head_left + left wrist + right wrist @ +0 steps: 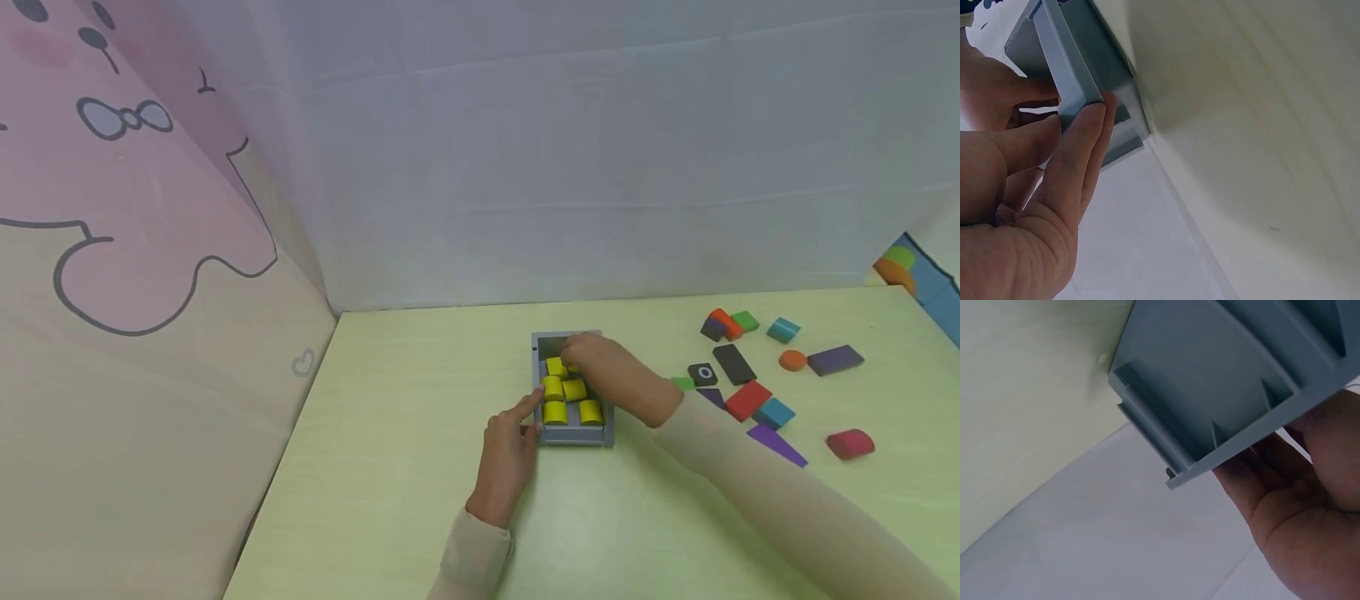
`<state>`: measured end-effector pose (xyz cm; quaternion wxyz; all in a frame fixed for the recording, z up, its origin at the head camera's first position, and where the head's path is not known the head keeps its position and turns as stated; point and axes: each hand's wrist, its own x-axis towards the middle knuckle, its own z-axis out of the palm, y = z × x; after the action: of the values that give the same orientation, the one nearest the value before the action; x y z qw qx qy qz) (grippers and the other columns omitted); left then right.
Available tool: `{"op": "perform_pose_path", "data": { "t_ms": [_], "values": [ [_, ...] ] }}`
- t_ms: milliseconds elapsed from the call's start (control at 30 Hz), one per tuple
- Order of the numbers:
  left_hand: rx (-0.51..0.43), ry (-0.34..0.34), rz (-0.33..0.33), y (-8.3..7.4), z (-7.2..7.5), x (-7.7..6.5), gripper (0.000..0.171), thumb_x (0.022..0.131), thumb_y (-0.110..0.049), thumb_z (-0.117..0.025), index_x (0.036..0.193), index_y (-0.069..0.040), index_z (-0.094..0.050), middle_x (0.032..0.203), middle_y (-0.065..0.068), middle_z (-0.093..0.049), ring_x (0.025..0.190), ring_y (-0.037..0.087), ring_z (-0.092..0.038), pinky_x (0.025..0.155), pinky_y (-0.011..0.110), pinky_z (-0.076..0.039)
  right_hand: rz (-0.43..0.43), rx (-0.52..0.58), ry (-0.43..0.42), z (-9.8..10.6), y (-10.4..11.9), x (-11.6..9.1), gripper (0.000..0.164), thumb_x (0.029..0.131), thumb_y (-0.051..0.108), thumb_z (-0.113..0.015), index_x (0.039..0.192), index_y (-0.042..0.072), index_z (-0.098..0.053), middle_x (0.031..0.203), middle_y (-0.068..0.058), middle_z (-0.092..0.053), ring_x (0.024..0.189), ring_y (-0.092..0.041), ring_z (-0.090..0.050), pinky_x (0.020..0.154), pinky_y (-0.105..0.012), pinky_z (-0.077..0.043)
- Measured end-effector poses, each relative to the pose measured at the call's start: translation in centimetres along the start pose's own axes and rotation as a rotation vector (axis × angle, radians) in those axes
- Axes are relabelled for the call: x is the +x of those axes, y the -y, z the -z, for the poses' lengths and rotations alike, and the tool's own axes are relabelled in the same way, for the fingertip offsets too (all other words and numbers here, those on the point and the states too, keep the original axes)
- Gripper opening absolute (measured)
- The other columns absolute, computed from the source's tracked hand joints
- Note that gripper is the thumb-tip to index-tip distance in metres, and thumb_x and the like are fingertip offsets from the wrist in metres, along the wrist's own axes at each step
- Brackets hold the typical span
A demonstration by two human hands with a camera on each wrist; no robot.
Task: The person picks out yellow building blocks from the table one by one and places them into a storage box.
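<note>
A grey rectangular box (573, 435) sits on the table with several yellow blocks (555, 412), some with rounded tops, inside. My left hand (507, 454) is at its near left side; in the left wrist view the thumb and fingers (1072, 156) pinch the box's rim (1066, 62). My right hand (618, 375) reaches over the right wall into the far part of the box. Its bent fingers are at a yellow block (573, 367), which they partly cover. In the right wrist view the outer wall (1179, 369) hides the fingertips.
Loose coloured blocks lie to the right, among them a red block (748, 400), a dark slab (733, 364), a purple triangle (777, 444), a purple slab (836, 360) and a crimson block (851, 444). A pale curtain (600, 167) hangs behind the table (390, 433).
</note>
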<state>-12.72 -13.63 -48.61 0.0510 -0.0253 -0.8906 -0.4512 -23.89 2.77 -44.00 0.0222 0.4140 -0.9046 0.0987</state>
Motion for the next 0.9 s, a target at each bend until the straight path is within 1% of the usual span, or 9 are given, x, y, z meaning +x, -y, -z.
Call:
{"op": "perform_pose_path", "data": {
  "t_ms": [133, 300, 433, 567, 700, 900],
  "values": [
    [0.0, 0.005, 0.007, -0.1, 0.02, -0.01, 0.055, 0.084, 0.002, -0.061, 0.131, -0.025, -0.048, 0.129, -0.003, -0.048, 0.066, 0.007, -0.059, 0.051, 0.025, -0.044, -0.008, -0.017, 0.021, -0.3, -0.01, 0.03, 0.017, 0.075, -0.009, -0.066, 0.084, 0.006, -0.064, 0.078, -0.001, -0.057, 0.068, -0.014, -0.044, 0.064, -0.03, -0.046],
    [0.006, 0.008, 0.018, -0.17, 0.04, 0.01, 0.055, 0.085, 0.001, -0.061, 0.131, -0.027, -0.048, 0.129, -0.001, -0.049, 0.062, 0.006, -0.057, 0.052, 0.025, -0.044, 0.001, -0.024, 0.006, -0.4, 0.02, -0.1, 0.017, 0.075, -0.008, -0.066, 0.084, 0.006, -0.062, 0.078, 0.0, -0.055, 0.068, -0.015, -0.044, 0.064, -0.031, -0.046],
    [0.012, 0.008, 0.02, -0.15, 0.07, 0.01, 0.055, 0.084, 0.001, -0.061, 0.131, -0.027, -0.048, 0.129, -0.001, -0.049, 0.053, 0.006, -0.053, 0.049, 0.025, -0.041, 0.001, -0.022, 0.008, -0.37, 0.09, -0.07, 0.016, 0.077, -0.008, -0.064, 0.083, 0.006, -0.06, 0.077, 0.0, -0.054, 0.069, -0.015, -0.044, 0.064, -0.031, -0.045],
    [0.011, 0.006, 0.021, -0.05, 0.06, 0.06, 0.055, 0.084, 0.001, -0.061, 0.13, -0.026, -0.048, 0.129, -0.001, -0.049, 0.044, 0.006, -0.045, 0.045, 0.023, -0.037, -0.019, -0.012, 0.041, -0.42, 0.15, 0.15, 0.014, 0.079, -0.006, -0.063, 0.084, 0.007, -0.059, 0.077, 0.001, -0.053, 0.069, -0.015, -0.043, 0.065, -0.031, -0.044],
    [0.008, 0.005, 0.021, 0.02, 0.02, 0.07, 0.054, 0.084, 0.0, -0.061, 0.13, -0.026, -0.049, 0.129, -0.002, -0.049, 0.039, 0.006, -0.038, 0.043, 0.022, -0.033, -0.041, -0.018, 0.078, -0.52, 0.26, 0.34, 0.013, 0.08, -0.003, -0.064, 0.086, 0.007, -0.059, 0.078, 0.001, -0.054, 0.069, -0.015, -0.043, 0.066, -0.03, -0.044],
    [0.004, 0.004, 0.016, -0.07, 0.04, 0.03, 0.054, 0.084, 0.001, -0.061, 0.13, -0.026, -0.049, 0.129, -0.004, -0.049, 0.039, 0.006, -0.037, 0.043, 0.022, -0.033, -0.054, -0.029, 0.105, -0.63, 0.32, 0.63, 0.015, 0.079, -0.002, -0.066, 0.088, 0.008, -0.059, 0.08, 0.001, -0.055, 0.07, -0.015, -0.044, 0.067, -0.029, -0.045]
  ]
}}
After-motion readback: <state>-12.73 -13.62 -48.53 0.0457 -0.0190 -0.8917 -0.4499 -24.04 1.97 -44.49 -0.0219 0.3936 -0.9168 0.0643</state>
